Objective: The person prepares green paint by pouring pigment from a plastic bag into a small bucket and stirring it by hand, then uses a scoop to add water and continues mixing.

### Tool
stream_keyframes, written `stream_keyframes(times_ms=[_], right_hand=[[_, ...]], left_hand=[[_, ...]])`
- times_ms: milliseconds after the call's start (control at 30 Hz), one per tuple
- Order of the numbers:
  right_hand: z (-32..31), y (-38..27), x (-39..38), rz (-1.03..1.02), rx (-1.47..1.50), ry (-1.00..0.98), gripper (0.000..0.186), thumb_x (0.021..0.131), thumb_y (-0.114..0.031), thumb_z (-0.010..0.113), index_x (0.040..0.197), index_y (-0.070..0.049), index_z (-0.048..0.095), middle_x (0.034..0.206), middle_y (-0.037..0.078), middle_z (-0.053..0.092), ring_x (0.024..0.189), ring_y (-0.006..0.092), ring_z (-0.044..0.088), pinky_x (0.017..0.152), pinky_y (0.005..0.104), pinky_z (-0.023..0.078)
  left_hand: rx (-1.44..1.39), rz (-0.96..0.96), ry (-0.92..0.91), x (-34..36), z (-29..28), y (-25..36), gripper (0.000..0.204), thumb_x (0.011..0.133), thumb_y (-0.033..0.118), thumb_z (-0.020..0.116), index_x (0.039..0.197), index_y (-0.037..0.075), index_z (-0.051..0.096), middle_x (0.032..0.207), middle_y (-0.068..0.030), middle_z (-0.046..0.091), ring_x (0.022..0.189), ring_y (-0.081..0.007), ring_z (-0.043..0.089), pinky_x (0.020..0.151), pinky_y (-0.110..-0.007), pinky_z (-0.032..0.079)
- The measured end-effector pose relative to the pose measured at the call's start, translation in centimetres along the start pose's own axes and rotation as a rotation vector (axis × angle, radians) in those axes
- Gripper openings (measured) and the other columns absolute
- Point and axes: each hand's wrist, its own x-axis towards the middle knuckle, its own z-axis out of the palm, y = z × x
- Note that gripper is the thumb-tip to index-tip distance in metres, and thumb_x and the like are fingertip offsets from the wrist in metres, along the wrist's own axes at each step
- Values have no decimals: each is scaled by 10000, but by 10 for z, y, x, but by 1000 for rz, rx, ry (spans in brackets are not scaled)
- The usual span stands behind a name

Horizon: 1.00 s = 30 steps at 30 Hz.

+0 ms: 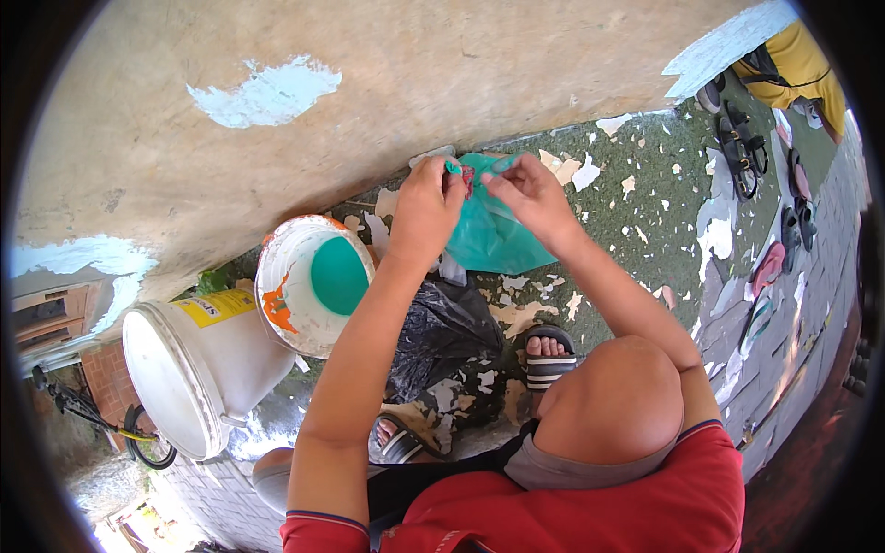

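My left hand (428,208) and my right hand (536,201) are close together near the foot of the wall. Both pinch the upper edge of a translucent green plastic bag (498,241), which hangs between them over the floor. Something small and dark red (468,179) shows at the bag's top between the fingers; its kind is not clear. Left of my left forearm stands a white, orange-stained bucket (297,313) with green paint (341,275) inside. Just below the green bag lies a crumpled black plastic bag (442,334).
A large white lidded pail (189,378) stands left of the paint bucket. The beige wall (442,74) carries pale blue patches. Peeled paint flakes (584,173) litter the green floor. Sandals (740,152) lie at the right, near a yellow cloth-like item (800,76). My bent knee (613,396) is in front.
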Motion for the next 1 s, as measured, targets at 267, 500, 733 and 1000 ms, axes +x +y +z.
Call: stream_keyframes(times_ms=[267, 500, 733, 1000], right_hand=[[14, 10, 7, -51, 110, -68, 221, 892, -16, 648, 988, 36, 456, 932, 144, 669, 909, 175, 683, 791, 297, 549], [-1, 12, 11, -82, -131, -143, 174, 884, -61, 623, 986, 16, 505, 927, 105, 651, 835, 164, 647, 750, 319, 529], [-9, -19, 17, -82, -450, -226, 180, 850, -143, 688, 910, 4, 603, 832, 92, 657, 788, 191, 628, 725, 336, 511], [-2, -28, 20, -329, -627, -265, 182, 812, -125, 705, 870, -4, 582, 802, 120, 642, 720, 243, 630, 678, 372, 507]], left_hand=[[24, -48, -82, -3, 3, 1, 170, 930, 104, 572, 1063, -1, 553, 973, -248, 646, 924, -440, 624, 798, -493, 498], [-21, 4, -146, -2, 0, -3, 137, 944, 78, 554, 1054, -4, 550, 980, -247, 653, 900, -437, 634, 777, -491, 497], [-95, -68, -180, 1, -7, -8, 159, 937, 34, 585, 1074, -13, 649, 831, -146, 713, 708, -203, 691, 655, -327, 539], [-263, -179, -63, -8, 2, -15, 149, 953, 58, 615, 1065, -37, 637, 842, -93, 710, 701, -125, 664, 641, -271, 532]])
